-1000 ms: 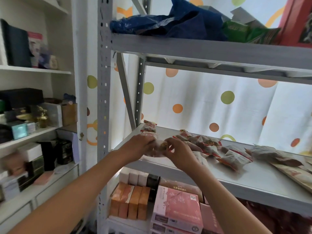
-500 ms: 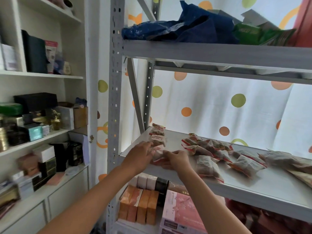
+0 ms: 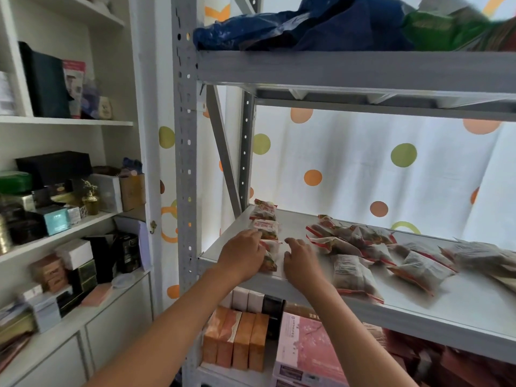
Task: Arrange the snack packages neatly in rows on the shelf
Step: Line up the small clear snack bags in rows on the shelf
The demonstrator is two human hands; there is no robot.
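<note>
— Head view: our left hand [image 3: 243, 254] rests on the nearest packet [image 3: 269, 254] at the shelf's [image 3: 452, 297] left end — fingers relaxed?
— Yes; our right hand [image 3: 300, 259] hovers beside it, fingers apart, empty.

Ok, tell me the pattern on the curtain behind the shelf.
White curtain with orange and green dots; head view.

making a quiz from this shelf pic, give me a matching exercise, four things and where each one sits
Things:
1. blue bag
2. orange boxes
3. snack package under the left hand
4. loose pile of snack packages

Places:
A. bottom shelf, below the hands
B. top shelf
C. middle shelf, right of the right hand
D. middle shelf, left end

Pairs: 1-B, 2-A, 3-D, 4-C
</note>
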